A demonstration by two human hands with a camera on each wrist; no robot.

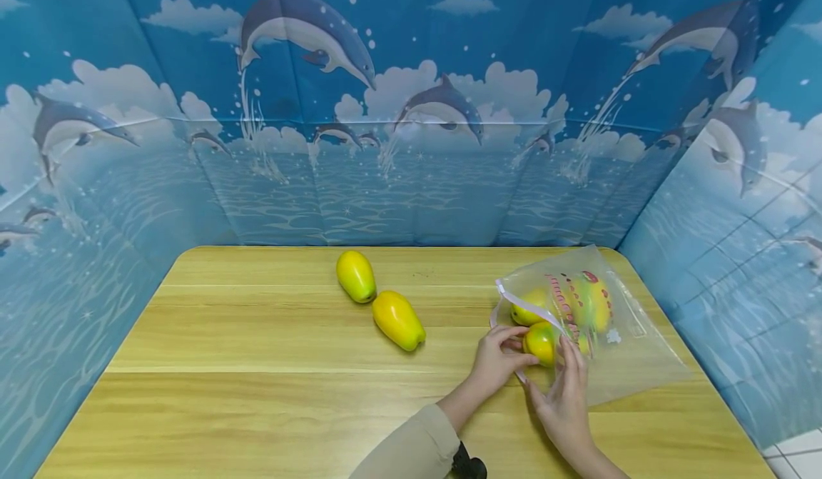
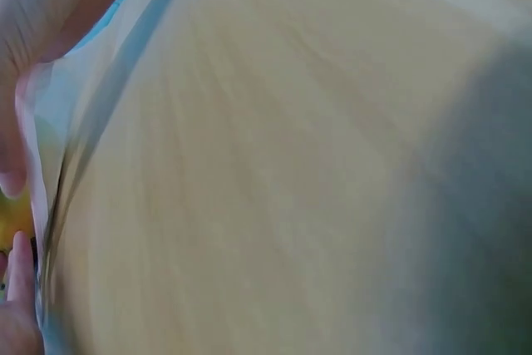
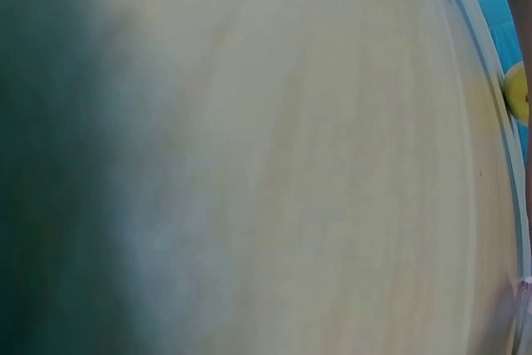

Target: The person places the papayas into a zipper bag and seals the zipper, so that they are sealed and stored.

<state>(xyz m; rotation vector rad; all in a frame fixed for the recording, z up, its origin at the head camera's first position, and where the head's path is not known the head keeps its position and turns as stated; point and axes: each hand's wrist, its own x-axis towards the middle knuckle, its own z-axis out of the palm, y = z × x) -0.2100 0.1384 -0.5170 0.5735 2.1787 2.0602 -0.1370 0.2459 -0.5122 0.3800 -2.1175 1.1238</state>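
Observation:
A translucent zipper bag (image 1: pixel 642 365) with red print and a pale purple strip lies at the table's right, its mouth facing left. Several yellow-green mangoes (image 1: pixel 600 304) show through the plastic. At the mouth, my left hand (image 1: pixel 496 356) grips another mango (image 1: pixel 539 343), thumb in front and fingers behind it. My right hand (image 1: pixel 566 400) holds the bag's near edge beside that fruit, fingers over the plastic and thumb at the rim. The left wrist view catches fingers (image 2: pixel 21 268) and a bit of yellow fruit at its left border.
Two more mangoes, one greener (image 1: pixel 356 276) and one yellower (image 1: pixel 398 320), lie near the middle of the wooden table (image 1: pixel 257 400). A dolphin-print curtain (image 1: pixel 411 179) stands behind the table and along both sides. A black object (image 1: pixel 470 463) shows beside the left sleeve.

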